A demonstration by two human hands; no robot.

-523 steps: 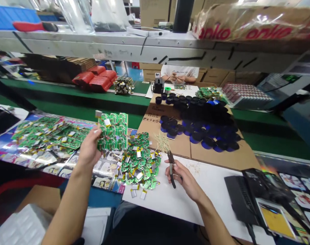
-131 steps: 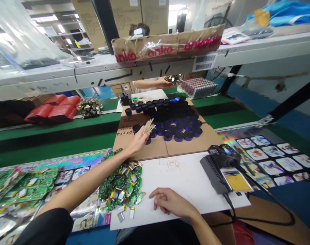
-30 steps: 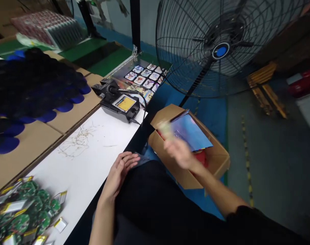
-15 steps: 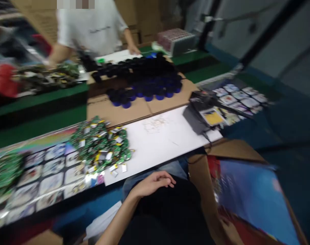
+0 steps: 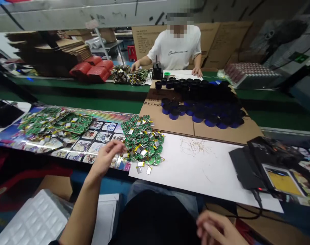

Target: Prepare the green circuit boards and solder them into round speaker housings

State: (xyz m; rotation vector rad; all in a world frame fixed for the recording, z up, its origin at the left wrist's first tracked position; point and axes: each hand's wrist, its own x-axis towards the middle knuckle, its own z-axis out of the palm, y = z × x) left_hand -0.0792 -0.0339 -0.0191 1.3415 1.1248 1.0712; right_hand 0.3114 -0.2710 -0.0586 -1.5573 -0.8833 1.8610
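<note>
Left hand moved from lap to beside board pile, which lies rightward, near worktop's front edge; left grip loosely curled, nothing visibly held; right hand farther, state I cannot tell.

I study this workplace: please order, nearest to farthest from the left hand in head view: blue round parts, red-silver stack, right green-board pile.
1. Right green-board pile: beside the left hand.
2. Blue round parts: on the cardboard.
3. Red-silver stack: far back, right.
</note>
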